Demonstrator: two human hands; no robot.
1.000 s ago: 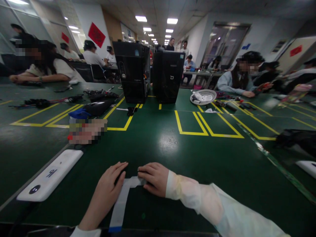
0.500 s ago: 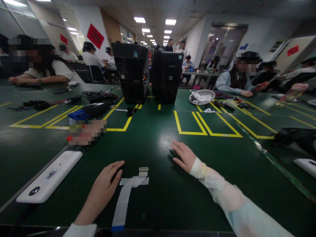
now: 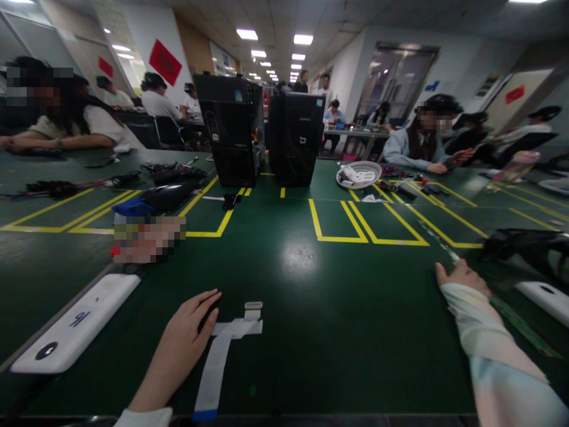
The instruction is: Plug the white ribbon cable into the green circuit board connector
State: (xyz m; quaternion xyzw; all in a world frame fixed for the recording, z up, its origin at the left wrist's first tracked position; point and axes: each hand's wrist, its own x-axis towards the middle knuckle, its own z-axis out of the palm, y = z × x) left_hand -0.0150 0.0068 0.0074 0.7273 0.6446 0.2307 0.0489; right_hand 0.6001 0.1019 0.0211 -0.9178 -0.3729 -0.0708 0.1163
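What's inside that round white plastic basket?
Small pale pieces, too blurred to name, lie inside the round white openwork basket. Anything beneath them is hidden.

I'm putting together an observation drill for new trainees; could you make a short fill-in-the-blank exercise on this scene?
1. Beside the left hand lies a pale flat cable whose end nearest the camera is coloured ____.
2. The straight tape lines on the green table are ____.
3. The two computer towers standing on the table are coloured ____.
4. Seen from the camera, the round white basket lies to the ____ of both towers.

Missing words: blue; yellow; black; right.
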